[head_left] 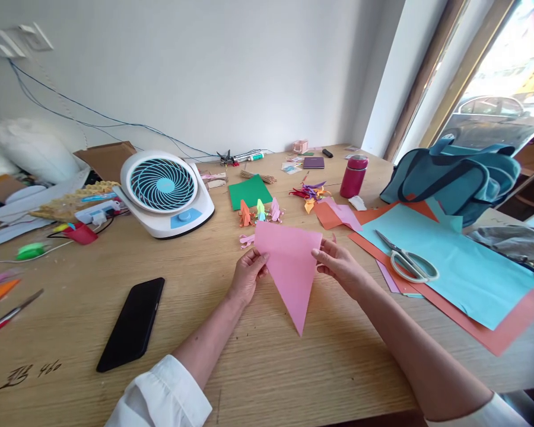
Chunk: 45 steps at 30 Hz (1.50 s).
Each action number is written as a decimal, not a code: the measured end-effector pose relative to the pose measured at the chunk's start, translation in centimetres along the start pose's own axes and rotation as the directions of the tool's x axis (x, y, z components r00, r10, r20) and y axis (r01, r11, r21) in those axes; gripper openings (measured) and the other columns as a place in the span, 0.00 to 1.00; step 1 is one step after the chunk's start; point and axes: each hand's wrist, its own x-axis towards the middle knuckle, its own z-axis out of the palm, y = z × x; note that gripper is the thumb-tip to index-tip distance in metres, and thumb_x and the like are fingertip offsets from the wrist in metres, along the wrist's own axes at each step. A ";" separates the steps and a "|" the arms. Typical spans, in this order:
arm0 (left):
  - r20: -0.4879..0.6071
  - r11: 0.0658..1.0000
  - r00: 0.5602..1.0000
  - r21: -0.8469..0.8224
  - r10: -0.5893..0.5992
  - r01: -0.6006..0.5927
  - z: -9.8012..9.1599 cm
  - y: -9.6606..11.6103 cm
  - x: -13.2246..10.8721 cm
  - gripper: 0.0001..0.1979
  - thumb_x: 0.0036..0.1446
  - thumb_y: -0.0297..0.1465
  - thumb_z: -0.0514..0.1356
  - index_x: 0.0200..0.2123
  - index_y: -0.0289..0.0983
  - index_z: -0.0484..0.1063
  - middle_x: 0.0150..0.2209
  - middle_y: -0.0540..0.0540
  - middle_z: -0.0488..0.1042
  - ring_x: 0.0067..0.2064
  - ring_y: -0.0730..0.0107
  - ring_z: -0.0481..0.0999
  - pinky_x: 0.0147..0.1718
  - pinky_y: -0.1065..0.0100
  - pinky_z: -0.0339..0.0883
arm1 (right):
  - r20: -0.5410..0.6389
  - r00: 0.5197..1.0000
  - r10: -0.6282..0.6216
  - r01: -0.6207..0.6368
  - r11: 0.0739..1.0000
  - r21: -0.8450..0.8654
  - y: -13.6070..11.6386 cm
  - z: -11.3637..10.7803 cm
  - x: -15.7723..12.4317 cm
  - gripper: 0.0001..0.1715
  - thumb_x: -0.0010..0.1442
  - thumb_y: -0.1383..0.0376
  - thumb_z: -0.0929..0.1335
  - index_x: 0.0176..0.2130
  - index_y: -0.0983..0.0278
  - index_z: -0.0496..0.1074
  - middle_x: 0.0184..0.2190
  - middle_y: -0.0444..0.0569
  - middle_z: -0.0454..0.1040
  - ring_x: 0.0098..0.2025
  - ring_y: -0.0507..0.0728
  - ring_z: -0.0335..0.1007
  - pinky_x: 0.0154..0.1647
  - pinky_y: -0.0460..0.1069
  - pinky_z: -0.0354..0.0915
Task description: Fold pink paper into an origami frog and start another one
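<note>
A pink sheet of paper, shaped like a triangle with its tip pointing down towards me, is held up between both hands over the table. My left hand pinches its left edge, thumb in front. On the opposite edge my right hand grips it the same way, fingers partly behind the paper. Just beyond the sheet stand small folded paper figures: an orange one, a light green one and a pink one. Another pink paper piece lies partly hidden behind the sheet.
A white fan and a black phone are on the left. To the right, scissors rest on blue paper near a blue bag. A red bottle and green paper stand and lie farther back.
</note>
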 end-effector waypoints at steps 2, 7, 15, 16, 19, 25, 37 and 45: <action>-0.015 0.999 1.000 -0.034 -0.013 0.012 0.0 0.1 0.0 0.20 0.43 0.43 0.71 0.28 0.37 0.67 0.21 0.57 0.65 0.20 0.83 0.63 0.19 0.78 0.52 | 0.054 0.999 -0.004 0.006 0.999 -0.032 0.3 0.4 0.0 0.29 0.53 0.46 0.71 0.45 0.62 0.75 0.38 0.49 0.76 0.36 0.54 0.69 0.34 0.48 0.63; 0.007 0.996 0.998 -0.073 -0.059 0.060 0.3 0.2 -0.4 0.20 0.41 0.41 0.72 0.31 0.36 0.70 0.21 0.56 0.68 0.19 0.82 0.67 0.18 0.79 0.55 | -0.013 0.999 -0.032 0.031 0.998 -0.058 1.3 1.0 0.3 0.27 0.48 0.45 0.73 0.33 0.66 0.76 0.26 0.45 0.73 0.27 0.52 0.64 0.27 0.47 0.59; 0.098 0.996 0.993 -0.077 0.060 -0.053 0.8 2.4 -1.1 0.21 0.43 0.42 0.72 0.34 0.37 0.70 0.34 0.48 0.77 0.36 0.67 0.79 0.33 0.69 0.71 | -0.156 0.941 -0.299 0.253 0.932 -0.258 0.5 0.0 -0.6 0.17 0.59 0.51 0.68 0.33 0.63 0.75 0.21 0.43 0.68 0.20 0.51 0.58 0.21 0.47 0.57; 0.129 0.989 0.982 -0.059 0.140 -0.133 0.7 3.0 -1.3 0.20 0.44 0.42 0.72 0.34 0.38 0.70 0.36 0.47 0.77 0.39 0.65 0.78 0.38 0.67 0.71 | -0.154 0.910 -0.386 0.324 0.891 -0.318 0.2 0.0 -0.9 0.13 0.61 0.55 0.68 0.35 0.62 0.75 0.25 0.45 0.72 0.23 0.52 0.64 0.25 0.48 0.62; 0.231 0.911 0.906 0.136 0.354 -0.390 0.3 4.6 -2.0 0.17 0.50 0.42 0.69 0.40 0.39 0.75 0.42 0.44 0.77 0.45 0.62 0.76 0.44 0.64 0.69 | -0.043 0.776 -0.630 0.534 0.691 -0.486 -0.8 0.1 -1.7 0.08 0.62 0.66 0.66 0.40 0.60 0.76 0.40 0.50 0.78 0.42 0.58 0.74 0.45 0.53 0.68; 0.530 0.642 0.759 0.441 0.378 -0.627 -2.3 4.8 -4.0 0.13 0.61 0.37 0.61 0.46 0.39 0.77 0.46 0.40 0.76 0.49 0.59 0.75 0.50 0.61 0.68 | 0.299 0.660 -0.690 0.668 0.355 -0.654 0.1 0.3 -2.9 0.21 0.58 0.78 0.63 0.46 0.62 0.75 0.45 0.52 0.78 0.43 0.59 0.72 0.44 0.55 0.66; 0.766 0.059 0.630 0.640 -0.124 -0.766 -6.1 1.3 -8.4 0.34 0.65 0.45 0.54 0.69 0.40 0.50 0.69 0.39 0.56 0.71 0.51 0.50 0.65 0.49 0.49 | 0.572 0.761 -0.305 0.633 0.159 -0.757 3.5 0.7 -9.2 0.26 0.65 0.68 0.63 0.61 0.67 0.65 0.61 0.56 0.68 0.58 0.62 0.66 0.58 0.60 0.56; 0.811 0.021 0.579 0.583 -0.080 -0.813 -6.2 1.6 -9.0 0.29 0.68 0.39 0.52 0.69 0.39 0.52 0.67 0.40 0.60 0.70 0.53 0.51 0.65 0.48 0.50 | 0.579 0.745 -0.333 0.637 0.094 -0.765 4.2 0.5 -10.0 0.24 0.68 0.70 0.61 0.61 0.65 0.66 0.62 0.55 0.68 0.59 0.62 0.66 0.59 0.60 0.56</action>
